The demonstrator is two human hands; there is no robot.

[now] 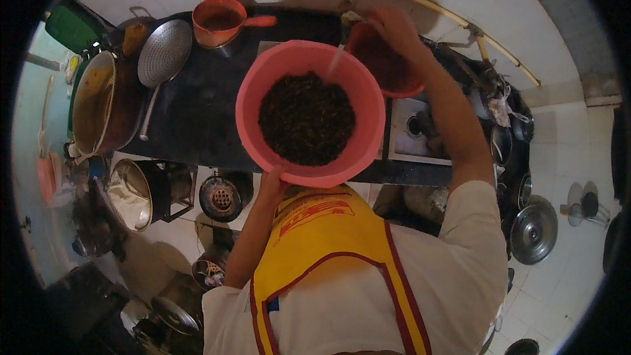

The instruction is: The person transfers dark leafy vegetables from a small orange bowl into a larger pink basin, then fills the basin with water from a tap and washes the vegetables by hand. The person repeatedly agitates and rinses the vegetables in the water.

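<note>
A large pink plastic basin [249,108] stands before me, holding a mass of dark, leafy-looking bits [306,118] whose exact kind I cannot make out. My left hand [275,181] grips its near rim, thumb over the edge. Water [336,61] runs in a thin stream from a tap [349,18] on the wall pipe into the basin. Behind it on the right is a red plastic bucket [402,84] with a dark inside. My right hand [397,32] is over that bucket's far rim, close beside the tap; its fingers are blurred, and what they touch is unclear.
On the black counter [197,108] lie a perforated metal skimmer [165,54] and a red dipper [219,19]. A big metal pot [93,103] stands left, a metal sink [411,130] right. Yellow pipe [443,12] runs along the tiled wall. Below are a burner [222,198] and pots.
</note>
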